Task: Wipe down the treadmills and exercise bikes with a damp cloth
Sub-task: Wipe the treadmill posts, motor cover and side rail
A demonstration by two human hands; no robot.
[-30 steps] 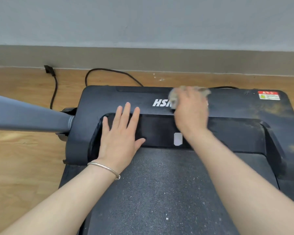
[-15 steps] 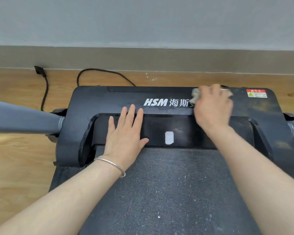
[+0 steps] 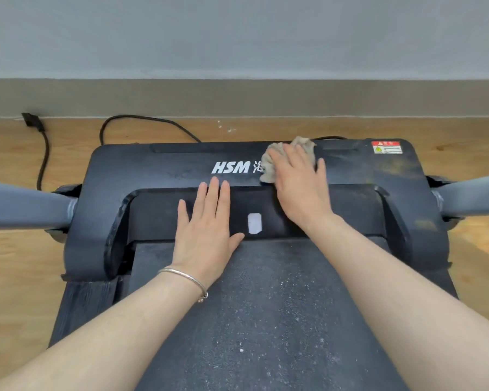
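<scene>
Wooden floor (image 3: 12,263) and a grey wall (image 3: 237,38) surround a black treadmill (image 3: 167,165). On its front cover the right grip (image 3: 297,179), released and flat, presses down on a beige cloth (image 3: 268,170) beneath it; the left grip (image 3: 206,224) rests flat, released, nearby.

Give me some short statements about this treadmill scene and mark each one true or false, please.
1. The right hand presses a crumpled beige cloth onto the black plastic treadmill cover. True.
2. The left hand holds a second cloth. False: it lies flat, holding nothing, on the recessed black panel.
3. The thin silver bracelet is on the right wrist. False: it is on the left wrist.
4. The red and white warning sticker is near the cover's far right corner. True.
</scene>
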